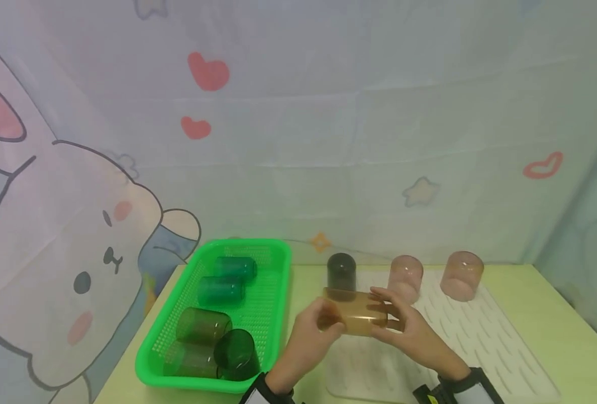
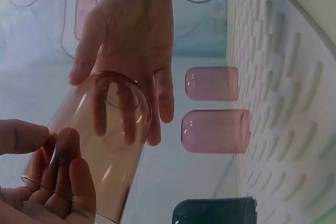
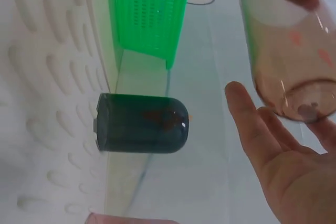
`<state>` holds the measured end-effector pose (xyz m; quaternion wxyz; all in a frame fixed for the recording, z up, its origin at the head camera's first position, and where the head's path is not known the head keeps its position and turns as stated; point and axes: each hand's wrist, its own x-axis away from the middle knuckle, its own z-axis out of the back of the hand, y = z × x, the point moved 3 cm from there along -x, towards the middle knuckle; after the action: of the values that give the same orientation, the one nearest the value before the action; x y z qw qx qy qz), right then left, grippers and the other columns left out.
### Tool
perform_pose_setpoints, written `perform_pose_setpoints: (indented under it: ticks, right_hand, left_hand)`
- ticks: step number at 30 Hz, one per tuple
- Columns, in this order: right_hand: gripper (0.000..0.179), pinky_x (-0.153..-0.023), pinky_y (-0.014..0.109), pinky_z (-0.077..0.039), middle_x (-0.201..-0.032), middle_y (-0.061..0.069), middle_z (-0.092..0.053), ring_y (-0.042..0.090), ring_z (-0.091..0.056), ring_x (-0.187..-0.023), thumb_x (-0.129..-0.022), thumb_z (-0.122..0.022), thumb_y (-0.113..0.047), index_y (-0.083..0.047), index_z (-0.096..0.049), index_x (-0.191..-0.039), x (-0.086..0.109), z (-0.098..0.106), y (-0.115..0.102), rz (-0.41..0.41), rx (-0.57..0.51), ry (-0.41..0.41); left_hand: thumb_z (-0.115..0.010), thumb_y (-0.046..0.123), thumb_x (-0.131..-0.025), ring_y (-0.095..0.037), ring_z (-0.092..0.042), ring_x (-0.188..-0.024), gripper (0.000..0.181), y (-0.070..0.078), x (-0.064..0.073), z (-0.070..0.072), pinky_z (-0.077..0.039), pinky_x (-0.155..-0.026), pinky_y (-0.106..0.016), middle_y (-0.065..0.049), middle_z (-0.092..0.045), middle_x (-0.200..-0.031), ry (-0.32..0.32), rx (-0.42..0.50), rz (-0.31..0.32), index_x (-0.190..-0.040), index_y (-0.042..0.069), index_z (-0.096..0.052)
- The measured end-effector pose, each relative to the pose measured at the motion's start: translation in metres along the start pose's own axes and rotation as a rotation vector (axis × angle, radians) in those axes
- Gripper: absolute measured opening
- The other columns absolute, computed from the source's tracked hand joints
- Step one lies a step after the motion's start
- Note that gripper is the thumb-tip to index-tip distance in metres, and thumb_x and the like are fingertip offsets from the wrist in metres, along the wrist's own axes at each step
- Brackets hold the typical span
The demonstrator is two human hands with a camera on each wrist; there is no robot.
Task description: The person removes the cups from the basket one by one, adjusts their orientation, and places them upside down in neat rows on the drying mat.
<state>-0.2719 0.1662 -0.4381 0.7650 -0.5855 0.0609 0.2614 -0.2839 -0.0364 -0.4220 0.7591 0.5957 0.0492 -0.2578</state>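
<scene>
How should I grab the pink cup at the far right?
I'd wrap your right hand around the middle of its side, coming from the right. The pink cup stands upside down on the white mat, rounded bottom up, so no rim shows on top to pinch. The other pink cup stands on its left.

A pale cloth backdrop printed with a white rabbit, red hearts and a grey-outlined star hangs behind a yellowish table
</scene>
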Motion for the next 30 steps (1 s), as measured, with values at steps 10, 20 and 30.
perform_pose_setpoints:
  ticks: [10,20,30]
  right_hand:
    - [0.055,-0.087,0.032,-0.05,-0.128,0.021,-0.049,0.008,-0.053,-0.111,-0.089,-0.064,-0.002,-0.003,-0.036,-0.137,-0.002,0.0,0.0,0.048,0.014,0.046]
    - [0.057,-0.08,0.027,-0.052,-0.122,0.019,-0.052,0.012,-0.055,-0.102,-0.085,-0.069,-0.004,-0.002,-0.041,-0.135,0.005,0.01,-0.003,0.053,0.179,0.112]
    - [0.067,-0.075,0.036,-0.049,-0.117,0.013,-0.053,0.021,-0.054,-0.096,-0.079,-0.078,-0.024,-0.001,-0.042,-0.131,-0.003,0.015,-0.006,-0.06,0.548,0.105]
  left_hand:
    - [-0.068,0.008,-0.083,-0.01,-0.063,-0.084,0.017,-0.007,-0.002,-0.006,-0.051,-0.077,-0.025,0.0,-0.066,-0.09,-0.04,0.067,0.059,-0.098,0.005,-0.061]
    - [-0.058,0.039,-0.092,-0.025,-0.056,-0.108,0.051,0.014,0.011,0.006,-0.048,-0.085,-0.042,-0.009,-0.059,-0.12,-0.211,-0.742,0.003,-0.131,0.008,-0.052]
    - [-0.06,0.041,-0.089,-0.026,-0.053,-0.102,0.034,0.035,0.03,0.02,-0.042,-0.089,-0.038,-0.007,-0.058,-0.105,-0.179,-1.107,-0.21,-0.109,0.013,-0.064]
